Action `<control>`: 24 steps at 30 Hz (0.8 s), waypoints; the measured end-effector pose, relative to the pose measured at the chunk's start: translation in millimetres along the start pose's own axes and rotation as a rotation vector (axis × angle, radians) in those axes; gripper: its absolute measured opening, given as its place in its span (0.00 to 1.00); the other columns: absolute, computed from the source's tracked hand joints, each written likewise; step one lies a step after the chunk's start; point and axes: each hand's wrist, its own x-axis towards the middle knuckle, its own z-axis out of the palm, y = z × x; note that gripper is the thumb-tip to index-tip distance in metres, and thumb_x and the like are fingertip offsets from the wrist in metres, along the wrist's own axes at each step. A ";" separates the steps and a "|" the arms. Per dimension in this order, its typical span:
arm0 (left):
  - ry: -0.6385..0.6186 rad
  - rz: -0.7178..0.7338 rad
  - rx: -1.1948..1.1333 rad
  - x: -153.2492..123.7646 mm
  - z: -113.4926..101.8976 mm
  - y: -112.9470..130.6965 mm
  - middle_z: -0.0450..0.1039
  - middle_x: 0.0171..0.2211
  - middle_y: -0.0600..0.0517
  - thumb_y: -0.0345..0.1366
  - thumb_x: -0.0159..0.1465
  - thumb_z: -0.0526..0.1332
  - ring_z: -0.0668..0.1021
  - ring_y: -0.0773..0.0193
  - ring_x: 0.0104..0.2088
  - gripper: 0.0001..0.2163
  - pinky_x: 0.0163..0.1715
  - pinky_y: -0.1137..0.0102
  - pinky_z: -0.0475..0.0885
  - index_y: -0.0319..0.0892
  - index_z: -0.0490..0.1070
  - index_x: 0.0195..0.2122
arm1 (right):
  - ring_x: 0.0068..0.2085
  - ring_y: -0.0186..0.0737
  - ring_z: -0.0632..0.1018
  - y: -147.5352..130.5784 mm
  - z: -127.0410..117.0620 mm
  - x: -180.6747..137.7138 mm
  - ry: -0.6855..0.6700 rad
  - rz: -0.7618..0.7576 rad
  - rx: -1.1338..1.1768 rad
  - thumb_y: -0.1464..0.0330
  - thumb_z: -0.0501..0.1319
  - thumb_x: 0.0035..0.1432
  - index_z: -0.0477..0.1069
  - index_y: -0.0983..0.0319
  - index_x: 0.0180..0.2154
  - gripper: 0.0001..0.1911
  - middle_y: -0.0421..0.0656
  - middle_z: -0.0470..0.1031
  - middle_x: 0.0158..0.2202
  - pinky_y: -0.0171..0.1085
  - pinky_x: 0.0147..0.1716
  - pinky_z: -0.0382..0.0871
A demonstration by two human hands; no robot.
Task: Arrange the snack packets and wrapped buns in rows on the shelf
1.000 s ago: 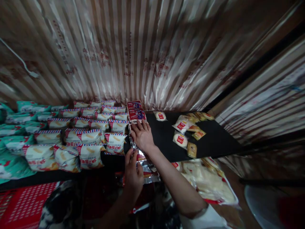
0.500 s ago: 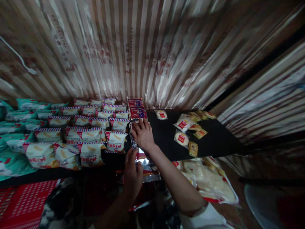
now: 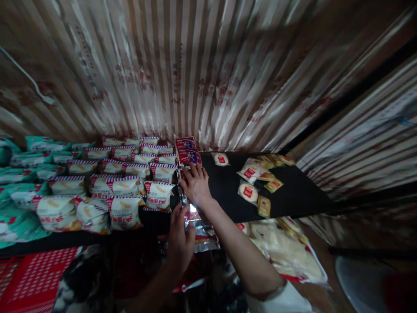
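My right hand [image 3: 196, 184] lies flat, fingers stretched, on the black shelf [image 3: 293, 195], fingertips touching the nearer of two red snack packets [image 3: 188, 156] lined up toward the wall. My left hand [image 3: 180, 237] is below the shelf edge, fingers curled on a shiny foil strip of packets [image 3: 200, 230] that runs up to the right hand. White snack bags with red and blue stripes [image 3: 124, 187] fill the shelf just left of the red packets.
Teal bags [image 3: 19, 191] cover the far left of the shelf. Small round and square wrapped snacks [image 3: 257, 180] lie scattered on the right part. A large clear bag of snacks [image 3: 286, 248] sits below the shelf at right, a red crate [image 3: 32, 278] at lower left. Striped sheeting hangs behind.
Both hands stay almost where they were. The view has shifted slightly, and the foil strip under my left hand catches more light.
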 end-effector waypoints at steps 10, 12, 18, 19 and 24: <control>0.043 0.027 0.054 2.9 -0.4 4.6 0.60 0.58 0.39 0.28 0.64 0.50 0.64 0.54 0.60 0.19 0.58 0.56 0.63 0.38 0.60 0.57 | 0.66 0.54 0.51 -3.9 -10.5 -4.4 0.010 0.016 0.028 0.63 0.55 0.62 0.65 0.61 0.58 0.23 0.55 0.54 0.65 0.55 0.61 0.46; 0.058 0.043 0.098 2.7 -1.7 5.6 0.58 0.59 0.38 0.28 0.63 0.49 0.63 0.53 0.61 0.20 0.58 0.55 0.62 0.38 0.60 0.57 | 0.67 0.53 0.50 -3.7 -13.3 -7.1 0.036 0.004 0.050 0.64 0.55 0.62 0.64 0.63 0.58 0.24 0.55 0.53 0.65 0.54 0.61 0.46; 0.066 0.174 0.213 3.6 -7.8 17.1 0.50 0.63 0.38 0.27 0.64 0.49 0.54 0.52 0.65 0.20 0.60 0.51 0.59 0.38 0.57 0.58 | 0.67 0.51 0.51 9.4 -19.4 -16.1 0.145 0.007 0.165 0.65 0.52 0.62 0.66 0.65 0.56 0.22 0.54 0.53 0.65 0.54 0.61 0.49; 0.063 0.192 0.222 5.0 -8.4 20.2 0.50 0.63 0.38 0.27 0.64 0.49 0.53 0.52 0.65 0.19 0.60 0.51 0.58 0.38 0.58 0.57 | 0.66 0.51 0.52 13.5 -20.0 -17.8 0.165 0.017 0.197 0.65 0.52 0.62 0.67 0.65 0.55 0.22 0.53 0.54 0.65 0.54 0.61 0.50; 0.053 0.210 0.217 23.4 -4.1 41.7 0.51 0.64 0.39 0.26 0.64 0.47 0.53 0.54 0.66 0.18 0.61 0.51 0.58 0.36 0.62 0.55 | 0.63 0.48 0.60 35.5 -24.5 -27.1 0.220 0.116 0.375 0.65 0.52 0.60 0.70 0.64 0.52 0.21 0.52 0.61 0.62 0.49 0.60 0.57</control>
